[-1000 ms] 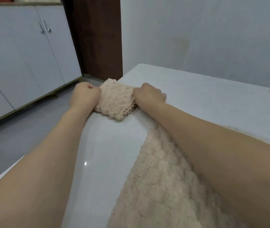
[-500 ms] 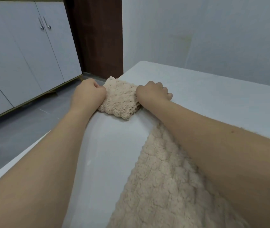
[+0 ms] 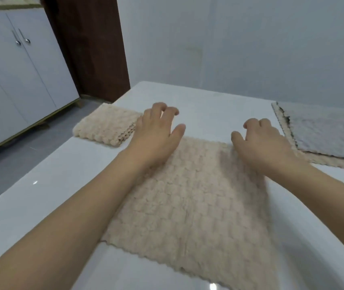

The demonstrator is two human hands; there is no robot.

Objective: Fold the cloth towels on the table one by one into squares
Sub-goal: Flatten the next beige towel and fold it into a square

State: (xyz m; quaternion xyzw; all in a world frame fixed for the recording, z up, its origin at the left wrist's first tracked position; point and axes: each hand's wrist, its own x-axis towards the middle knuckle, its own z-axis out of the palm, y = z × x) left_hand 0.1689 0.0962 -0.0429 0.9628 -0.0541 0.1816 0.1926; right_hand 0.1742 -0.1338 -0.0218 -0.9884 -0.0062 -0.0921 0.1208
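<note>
A beige towel [image 3: 190, 197] lies spread flat on the white table [image 3: 41, 201] in front of me. My left hand [image 3: 156, 130] hovers over its far left corner with loosely bent fingers and holds nothing. My right hand [image 3: 261, 141] is over the far right corner, fingers loosely curled, also holding nothing. A folded beige towel [image 3: 106, 124] sits as a small square at the table's left edge, just left of my left hand.
A grey towel [image 3: 324, 132] lies on top of another beige one [image 3: 334, 164] at the right side of the table. White cabinets [image 3: 20, 70] and a dark brown door [image 3: 91, 45] stand beyond the table's left edge, above grey floor.
Both hands let go of the folded beige towel at the left edge and moved right to the far corners of the flat beige towel.
</note>
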